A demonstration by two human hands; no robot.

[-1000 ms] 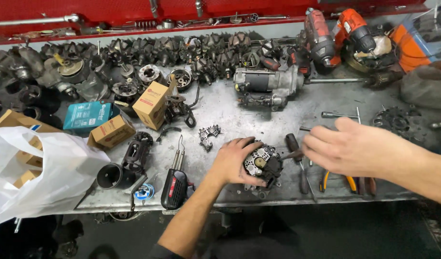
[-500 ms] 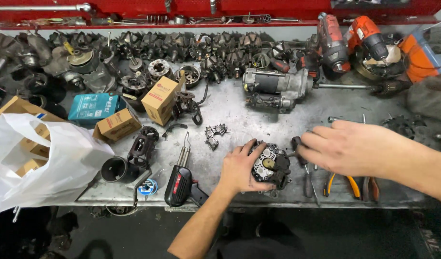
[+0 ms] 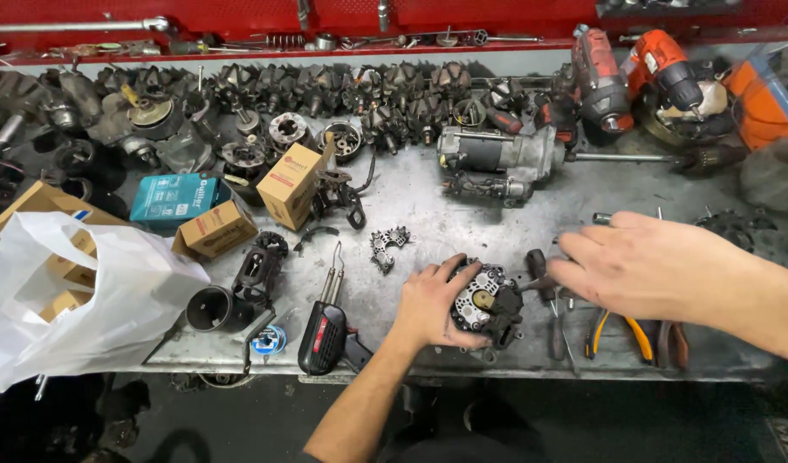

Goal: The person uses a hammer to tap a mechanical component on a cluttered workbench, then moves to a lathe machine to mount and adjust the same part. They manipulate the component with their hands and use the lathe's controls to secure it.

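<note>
A grey metal workbench fills the view, backed by a red tool rail and a long row of dark rotors and alternator parts along its far edge. At the left front a white plastic bag sags over some brown cartons, with a teal box and two small cardboard boxes just beyond it. Toward the far right lie a starter motor and two red and orange power drills. Near the front edge, in the middle of the bench, sits a round alternator end piece with black and silver faces. The left hand is wrapped around its left side, fingers curled over the rim, grasping it on the bench. The right hand lies flat and loose just beside it on the right, fingertips over a dark tool handle that touches the part; whether it grips that handle I cannot tell. Under that hand rest yellow-handled pliers. Left of the held part lie a black and red soldering gun, a black cylindrical cup, and a small dark rectifier plate
</note>
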